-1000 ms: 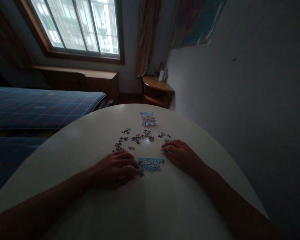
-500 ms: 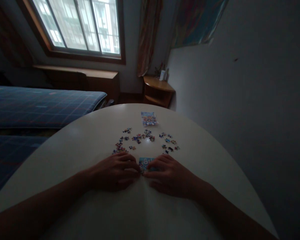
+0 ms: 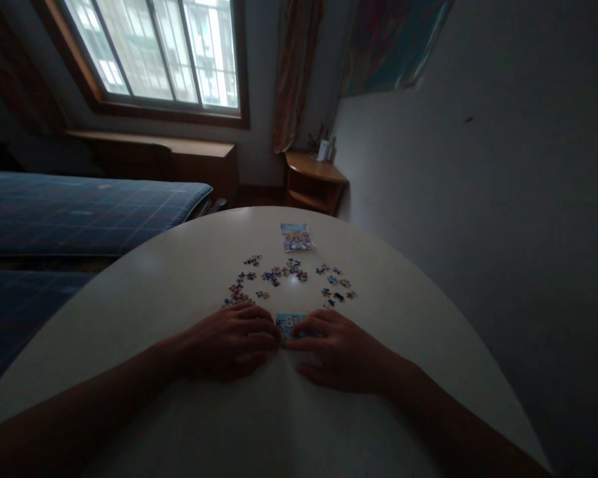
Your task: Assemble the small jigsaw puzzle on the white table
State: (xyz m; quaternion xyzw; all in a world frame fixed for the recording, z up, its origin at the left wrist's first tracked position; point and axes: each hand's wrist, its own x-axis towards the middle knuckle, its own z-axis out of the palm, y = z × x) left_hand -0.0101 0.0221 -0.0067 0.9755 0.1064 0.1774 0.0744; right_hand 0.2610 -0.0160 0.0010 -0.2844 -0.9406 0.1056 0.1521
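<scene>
A partly joined jigsaw puzzle (image 3: 288,322), bluish with small printed figures, lies flat on the white table near me. My left hand (image 3: 239,338) rests at its lower left corner, fingers curled together with the tips against the edge. Across its right part lies my right hand (image 3: 329,345), fingers bent and gripping the puzzle there, thumb tucked below. The two hands' fingertips nearly meet at the lower edge. Whether a single piece is pinched between them is hidden. Loose jigsaw pieces (image 3: 236,292) are spread in an arc beyond my hands, some close to my left knuckles.
A colourful printed picture sheet (image 3: 296,237) lies at the far side of the round table (image 3: 179,265). More loose pieces (image 3: 339,297) sit to the right. Beyond are a plaid mattress (image 3: 90,209), a corner shelf (image 3: 316,166) and a wall at right.
Both hands stay almost where they were, with only tiny finger shifts at the puzzle. The whole view has shifted very slightly. The loose pieces lie as before.
</scene>
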